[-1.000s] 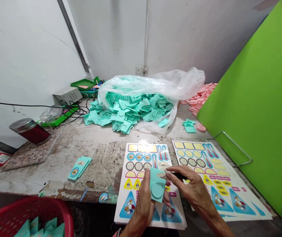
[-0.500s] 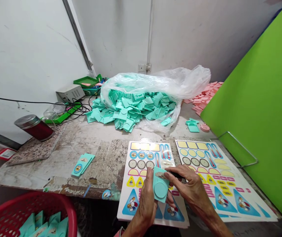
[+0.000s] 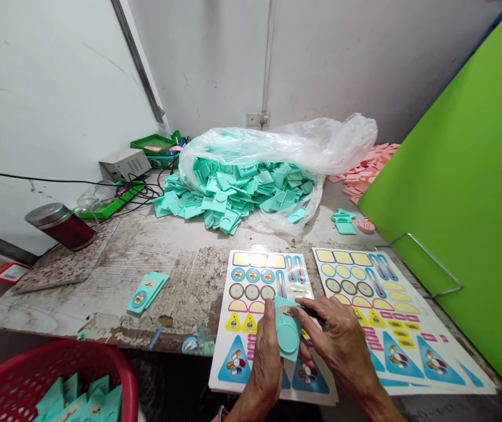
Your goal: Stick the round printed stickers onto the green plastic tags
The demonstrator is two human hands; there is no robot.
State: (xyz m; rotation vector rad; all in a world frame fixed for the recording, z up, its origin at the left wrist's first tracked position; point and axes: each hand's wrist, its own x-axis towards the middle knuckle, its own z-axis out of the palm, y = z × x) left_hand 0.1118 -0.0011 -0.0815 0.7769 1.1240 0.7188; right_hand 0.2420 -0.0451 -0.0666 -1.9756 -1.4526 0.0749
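Observation:
My left hand (image 3: 263, 360) holds a flat teal plastic piece (image 3: 288, 339) with a raised round disc, its thumb along the left edge and fingers behind. At the piece's upper end is a pale oval sticker, partly covered by my right thumb. My right hand (image 3: 343, 340) is closed around a slim black tool (image 3: 311, 312); its tip is hidden, so its kind is unclear. Below both hands lies a sticker sheet (image 3: 229, 319) printed with circles, thermometers and triangles. A second stack of sticker sheets (image 3: 403, 305) lies beside it on the right.
Stickered teal pieces (image 3: 146, 293) lie left on the worn table (image 3: 189, 275). Behind is a heap of teal pieces (image 3: 233, 193) under a plastic bag (image 3: 286, 143). A red basket (image 3: 119, 363) is lower left, a red mug (image 3: 64, 228) farther back. A green panel (image 3: 457, 176) borders the right.
My right thumb still presses the oval sticker's area, with slight finger movement. Both hands and the teal piece have shifted a little to the right in view.

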